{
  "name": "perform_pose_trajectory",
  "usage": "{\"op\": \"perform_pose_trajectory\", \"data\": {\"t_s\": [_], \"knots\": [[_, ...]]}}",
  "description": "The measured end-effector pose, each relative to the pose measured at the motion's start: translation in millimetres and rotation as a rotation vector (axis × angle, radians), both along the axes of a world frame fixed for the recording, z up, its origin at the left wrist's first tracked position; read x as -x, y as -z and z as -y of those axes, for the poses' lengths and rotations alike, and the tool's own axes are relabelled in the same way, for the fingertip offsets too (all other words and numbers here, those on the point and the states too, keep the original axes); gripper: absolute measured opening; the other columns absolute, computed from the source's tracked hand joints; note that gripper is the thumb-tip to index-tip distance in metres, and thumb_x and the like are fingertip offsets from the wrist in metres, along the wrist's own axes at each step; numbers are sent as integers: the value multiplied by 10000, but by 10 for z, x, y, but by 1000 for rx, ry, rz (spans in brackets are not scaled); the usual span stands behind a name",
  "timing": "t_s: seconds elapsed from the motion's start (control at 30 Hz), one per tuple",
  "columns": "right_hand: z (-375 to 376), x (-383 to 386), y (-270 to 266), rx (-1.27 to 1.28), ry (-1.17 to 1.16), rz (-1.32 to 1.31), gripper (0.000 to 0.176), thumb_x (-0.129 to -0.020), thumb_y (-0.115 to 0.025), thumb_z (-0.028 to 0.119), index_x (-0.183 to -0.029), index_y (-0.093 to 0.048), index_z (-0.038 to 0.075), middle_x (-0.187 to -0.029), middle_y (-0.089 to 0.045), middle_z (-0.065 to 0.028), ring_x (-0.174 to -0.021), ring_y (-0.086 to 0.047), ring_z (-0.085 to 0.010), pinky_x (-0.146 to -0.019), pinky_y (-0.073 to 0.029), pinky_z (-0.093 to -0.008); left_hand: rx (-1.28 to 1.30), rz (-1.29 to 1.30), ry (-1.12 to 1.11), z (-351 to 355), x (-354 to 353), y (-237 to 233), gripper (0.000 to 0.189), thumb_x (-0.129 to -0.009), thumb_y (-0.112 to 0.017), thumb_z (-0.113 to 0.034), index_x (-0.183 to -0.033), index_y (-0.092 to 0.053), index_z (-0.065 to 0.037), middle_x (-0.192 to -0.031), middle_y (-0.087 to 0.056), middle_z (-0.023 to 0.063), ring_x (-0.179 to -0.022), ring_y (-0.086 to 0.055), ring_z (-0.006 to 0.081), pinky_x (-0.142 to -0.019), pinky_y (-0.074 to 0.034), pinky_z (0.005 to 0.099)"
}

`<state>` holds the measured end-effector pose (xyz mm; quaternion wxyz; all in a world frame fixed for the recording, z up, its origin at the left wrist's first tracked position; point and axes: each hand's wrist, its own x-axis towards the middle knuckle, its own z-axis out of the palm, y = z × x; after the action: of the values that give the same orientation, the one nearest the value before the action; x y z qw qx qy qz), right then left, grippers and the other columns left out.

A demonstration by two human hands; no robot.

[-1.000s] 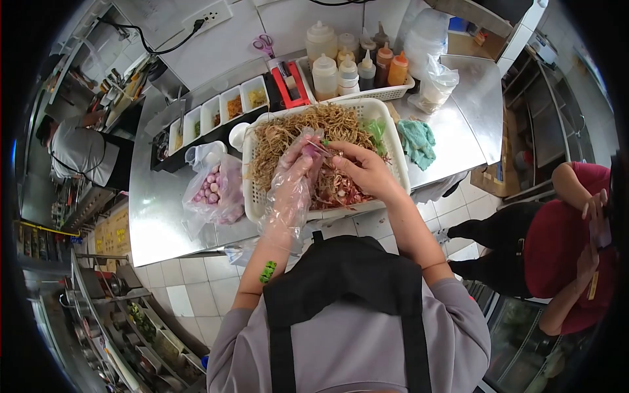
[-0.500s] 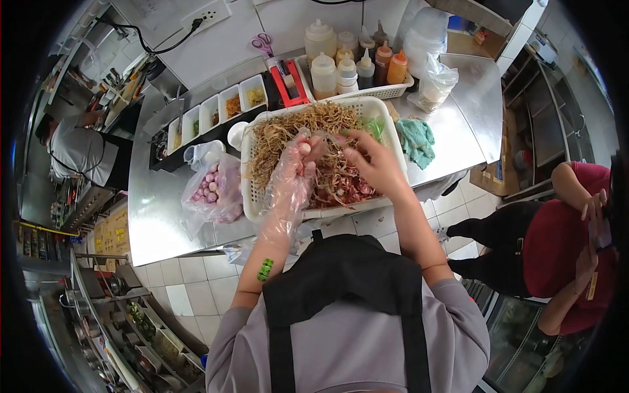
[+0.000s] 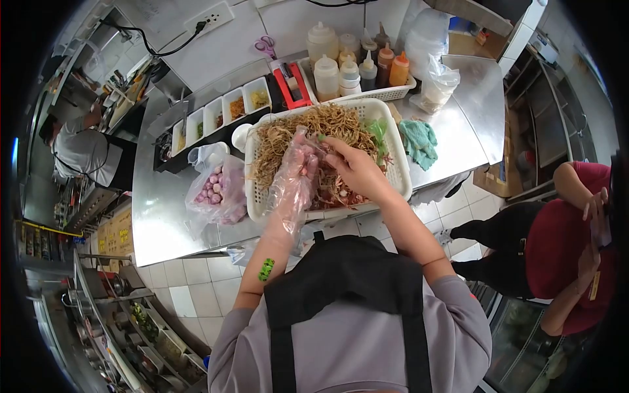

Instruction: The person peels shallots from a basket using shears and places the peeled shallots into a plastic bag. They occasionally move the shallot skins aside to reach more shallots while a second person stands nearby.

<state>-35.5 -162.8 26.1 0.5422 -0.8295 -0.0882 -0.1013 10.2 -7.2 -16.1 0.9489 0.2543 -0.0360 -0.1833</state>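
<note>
My left hand (image 3: 300,164), in a clear plastic glove, is closed over the white basket (image 3: 257,203). A small pale bulb, seemingly a shallot, showed in its fingers just before; the fingers now mostly hide it. My bare right hand (image 3: 354,167) meets it from the right, fingers pinched together. A small green spot shows at its fingertips; I cannot make out what it belongs to. Beneath both hands, dry brown roots and stalks (image 3: 341,119) fill the basket, with reddish skins (image 3: 344,196) at the near side. Left of the basket, a plastic bag holds peeled purple shallots (image 3: 211,187).
Squeeze bottles (image 3: 326,78) stand in a rack behind the basket. Condiment trays (image 3: 232,105) sit back left, near a red-framed tool (image 3: 292,85). A green cloth (image 3: 418,141) lies to the right. One person (image 3: 567,242) stands at right, another (image 3: 85,150) at far left.
My right hand has moved left and closer to my gloved left hand. The pale bulb in the left fingers is now mostly covered. The view has shifted slightly.
</note>
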Motion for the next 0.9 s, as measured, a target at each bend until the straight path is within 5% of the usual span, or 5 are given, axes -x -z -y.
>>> {"op": "perform_pose_trajectory", "data": {"t_s": [0.07,0.23,0.4,0.73,0.9], "knots": [[-7,12,-35,2,23,-105,266,-898,-540,137,-1148,-561,50,-1015,-623,-191,-883,-597,-376,-759,-470,-396,7,-52,-29,8,21,-52,477,-916,-557,-169,-1341,-386,-36,-1175,-545,113,-850,-566,86,-764,-545,197],[-61,-10,49,6,-116,114,321,-896,-550,153,-1198,-509,52,-900,-628,-202,-771,-600,-360,-730,-471,-371,63,-143,-104,10,-13,9,408,-889,-594,-133,-1263,-453,-54,-1095,-545,81,-836,-571,111,-689,-541,190],[-27,-2,-49,45,-48,-6,348,-896,-551,158,-1226,-492,66,-924,-629,-203,-803,-603,-367,-733,-470,-376,165,-80,93,-45,-4,-7,380,-862,-629,-131,-1207,-488,-57,-1048,-545,69,-817,-564,120,-587,-488,172],[-73,63,-46,29,-110,25,358,-881,-589,154,-1221,-527,61,-1095,-618,-180,-934,-623,-323,-813,-467,-354,155,-101,40,-52,41,12,392,-830,-663,-148,-1164,-512,-11,-992,-593,84,-787,-573,137,-609,-521,178],[-116,113,-58,137,-12,140,304,-866,-598,141,-1158,-574,61,-1027,-634,-171,-859,-618,-352,-734,-485,-376,149,-27,75,-43,23,57,388,-826,-677,-174,-1150,-525,-24,-992,-597,72,-757,-558,113,-617,-510,179]]}}
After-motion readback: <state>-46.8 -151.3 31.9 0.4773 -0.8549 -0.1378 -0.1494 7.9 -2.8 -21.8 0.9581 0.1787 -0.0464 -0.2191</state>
